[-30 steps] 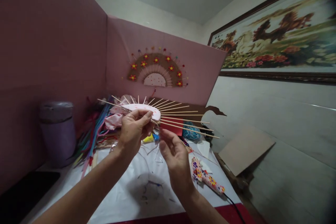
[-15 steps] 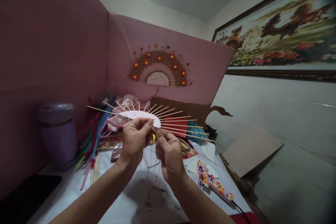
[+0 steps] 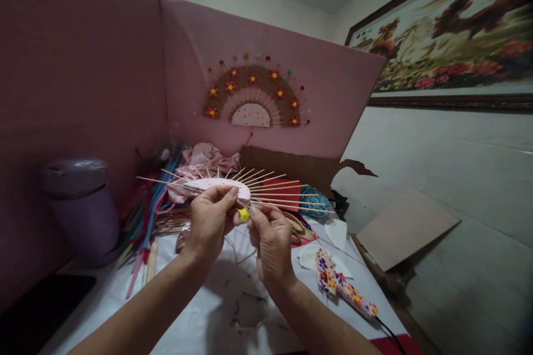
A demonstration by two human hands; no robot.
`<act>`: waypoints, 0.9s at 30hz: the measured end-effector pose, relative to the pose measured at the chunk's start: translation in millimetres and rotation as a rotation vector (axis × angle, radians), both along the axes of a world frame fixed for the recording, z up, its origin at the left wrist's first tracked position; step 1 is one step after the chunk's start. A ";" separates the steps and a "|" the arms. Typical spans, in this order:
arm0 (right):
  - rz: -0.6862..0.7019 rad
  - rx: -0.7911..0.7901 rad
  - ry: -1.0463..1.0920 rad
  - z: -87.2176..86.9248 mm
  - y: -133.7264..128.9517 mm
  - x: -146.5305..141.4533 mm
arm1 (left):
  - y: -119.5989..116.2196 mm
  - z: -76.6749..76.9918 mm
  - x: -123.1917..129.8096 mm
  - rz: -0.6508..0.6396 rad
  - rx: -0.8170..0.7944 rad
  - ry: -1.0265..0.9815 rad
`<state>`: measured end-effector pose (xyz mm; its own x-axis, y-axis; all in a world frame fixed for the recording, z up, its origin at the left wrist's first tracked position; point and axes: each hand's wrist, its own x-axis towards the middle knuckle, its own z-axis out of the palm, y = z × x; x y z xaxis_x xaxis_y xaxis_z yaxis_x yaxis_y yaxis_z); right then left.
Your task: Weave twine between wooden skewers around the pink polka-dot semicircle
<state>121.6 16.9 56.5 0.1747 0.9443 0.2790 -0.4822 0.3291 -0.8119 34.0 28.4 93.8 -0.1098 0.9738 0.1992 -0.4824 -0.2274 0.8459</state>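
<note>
A half-round pink dotted piece [image 3: 216, 184] with thin wooden sticks fanning out from its curved edge is held up above the table. My left hand [image 3: 210, 216] is closed on it, thumb and fingers pinching its near edge. Close beside, my right hand [image 3: 270, 233] is closed too, its thumb and forefinger pinched at the right end of that edge on what looks like a thin brown cord. A slack loop of the cord [image 3: 238, 260] hangs below, between the hands. Its ends are hidden by my fingers.
A glue gun in a flowered wrap [image 3: 345, 289] lies at the right with its black cable. Behind are blue yarn [image 3: 314, 202], red card [image 3: 287, 191], and crumpled pink cloth [image 3: 208, 156]. Coloured pipe cleaners [image 3: 145, 238] and a purple container [image 3: 81, 211] stand left. A flowered half-round decoration [image 3: 252, 79] hangs on the pink board.
The half-round piece has tilted flatter and dropped slightly, showing less of its face. Both hands keep their pinch, and the view has shifted a little.
</note>
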 end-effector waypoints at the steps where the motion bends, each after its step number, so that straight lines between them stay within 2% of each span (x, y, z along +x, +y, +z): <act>1: -0.050 0.036 -0.021 -3.2 -0.1 -1.3 | -0.3 -0.1 0.1 -0.002 -0.004 0.004; 7: -0.307 0.290 -0.324 -16.9 -0.9 -0.9 | -1.2 -3.2 1.1 0.013 0.039 0.053; 14: -0.663 0.553 -0.727 -19.3 5.6 12.2 | 0.5 -5.2 2.3 0.020 0.038 0.084; 19: -0.899 0.587 -0.848 -12.0 10.9 15.8 | 0.9 -5.0 1.3 0.034 0.033 0.101; 21: -0.928 0.569 -0.900 -7.4 11.8 18.2 | 1.4 -4.1 1.2 0.035 0.022 0.099; 23: -0.894 0.531 -0.947 -3.3 11.0 20.7 | 1.9 -3.0 1.3 0.039 0.017 0.098; 27: -0.692 0.480 -1.013 1.0 4.4 22.5 | 1.6 -1.4 0.7 0.046 0.029 0.092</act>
<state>144.1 21.4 57.5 0.0959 0.5154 0.8516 0.6501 0.6154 -0.4457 34.7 30.0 92.4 -0.1341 0.9619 0.2384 -0.3919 -0.2725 0.8787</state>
